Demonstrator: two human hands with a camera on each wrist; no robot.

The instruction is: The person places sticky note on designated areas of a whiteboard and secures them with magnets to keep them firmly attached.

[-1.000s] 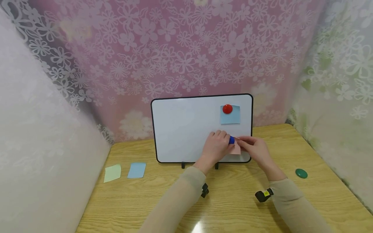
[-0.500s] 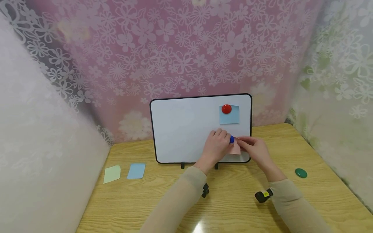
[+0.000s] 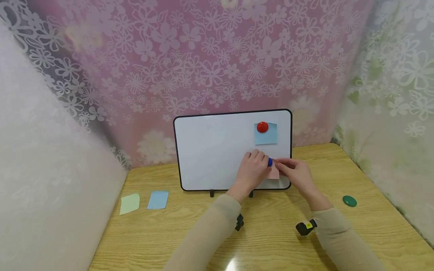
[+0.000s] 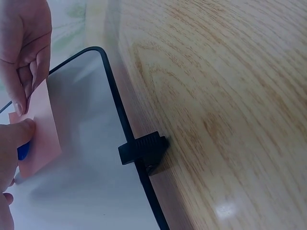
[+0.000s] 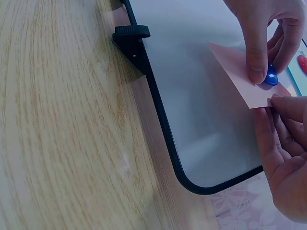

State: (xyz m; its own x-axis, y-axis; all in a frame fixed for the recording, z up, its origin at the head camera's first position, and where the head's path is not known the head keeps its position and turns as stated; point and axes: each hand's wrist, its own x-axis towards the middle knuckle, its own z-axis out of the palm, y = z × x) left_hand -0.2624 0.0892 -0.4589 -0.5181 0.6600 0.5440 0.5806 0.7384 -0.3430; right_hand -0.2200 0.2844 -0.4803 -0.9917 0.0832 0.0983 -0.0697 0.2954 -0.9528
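At the lower right of the whiteboard (image 3: 213, 150), my left hand (image 3: 251, 169) pinches a round blue magnet (image 5: 271, 75) between thumb and fingers, over a pink sticky note (image 5: 236, 72). My right hand (image 3: 298, 175) pinches the note's right edge between thumb and fingertips. In the left wrist view the pink note (image 4: 45, 136) stands tilted out from the board's surface at its lower edge. Above the hands, a red magnet (image 3: 262, 127) sits on the upper left of a blue sticky note (image 3: 266, 138) on the board.
The whiteboard stands on small black feet (image 3: 212, 193) on a wooden table (image 3: 271, 233). To the left lie a green sticky note (image 3: 130, 203) and another blue sticky note (image 3: 158, 200). A green magnet (image 3: 349, 201) lies at the right. Floral curtains (image 3: 203, 56) surround the table.
Both hands stay at the pink note with almost no movement. The whole head view has shifted slightly, so the board and table items appear a little further left.
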